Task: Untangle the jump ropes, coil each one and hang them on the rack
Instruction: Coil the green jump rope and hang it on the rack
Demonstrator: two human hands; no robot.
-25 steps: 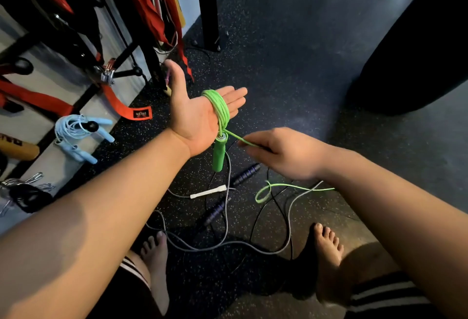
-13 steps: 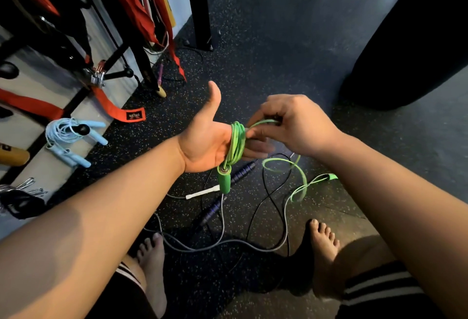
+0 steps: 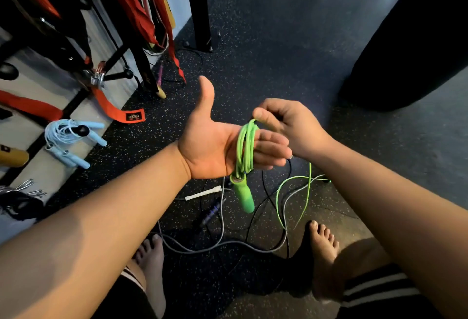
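My left hand point(image 3: 215, 141) is held flat, palm up, thumb raised, with several turns of the green jump rope point(image 3: 245, 149) wound round its fingers. One green handle point(image 3: 242, 193) dangles below the palm. My right hand point(image 3: 286, 123) pinches the green cord at the top of the coil, just above my left fingers. The loose green tail point(image 3: 306, 192) drops to the floor. On the floor beneath lie a grey rope point(image 3: 220, 245), a white handle point(image 3: 202, 193), a dark purple handle point(image 3: 211, 213) and thin black cord, all crossing each other.
A coiled light-blue jump rope point(image 3: 68, 138) hangs on a rack peg at left. The black rack point(image 3: 116, 57) carries red and orange straps point(image 3: 119, 113). A black post point(image 3: 198, 7) stands ahead, a large dark bag point(image 3: 410, 40) at right. My bare feet point(image 3: 324, 250) flank the ropes.
My right hand has carried the green cord up and over my left fingers, adding a turn. My left hand has moved lower and turned palm up, and the loose tail is shorter.
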